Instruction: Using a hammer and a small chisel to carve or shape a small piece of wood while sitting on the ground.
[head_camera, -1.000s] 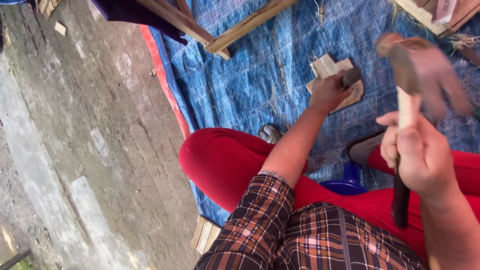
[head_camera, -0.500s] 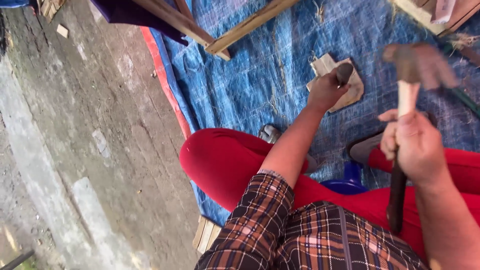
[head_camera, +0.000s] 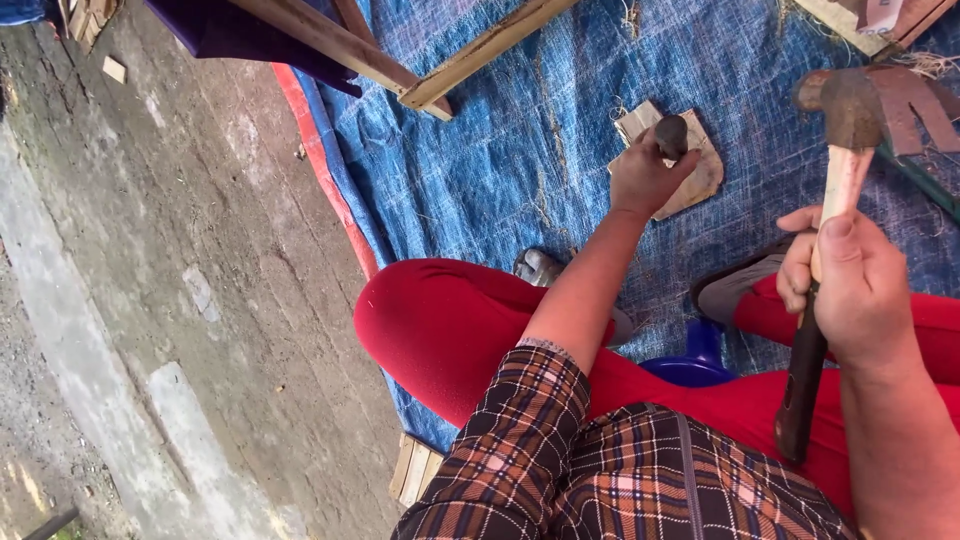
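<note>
**Wooden block under the left hand, hammer held off to the right**

Pinches a short dark stub (head_camera: 671, 135) with the left hand (head_camera: 645, 178), fingers curled shut around its lower part and only the rounded top showing above the thumb. Stands that stub roughly upright on a pale wooden block (head_camera: 700, 180), flat on the blue tarp (head_camera: 520, 130) just beyond the knee of the red trousers (head_camera: 450, 320). Cannot tell whether the stub is a chisel, a punch or a peg, since too little of it shows.

Clenches the right hand (head_camera: 850, 285) firmly around a hammer (head_camera: 850, 100), thumb laid up along the pale upper part of the shaft. Holds it well apart from the block, with bare tarp between head and stub. Puts the rusty, slightly blurred head to the right of the stub and at about the same distance from the body. Runs the long axis from the dark butt (head_camera: 800, 400) over the lap, up and away from the body, leaning a little rightward. Grips near mid-shaft, so a good length of handle hangs below the fist.

Leaves the left hand by far the nearer of the two, already touching both stub and block. Places the stub up and to the left of the right fist.

Sits low on a blue plastic stool (head_camera: 690, 365), with wooden slats (head_camera: 480, 55) lying across the far edge of the tarp and a concrete floor (head_camera: 150, 250) to the left.
</note>
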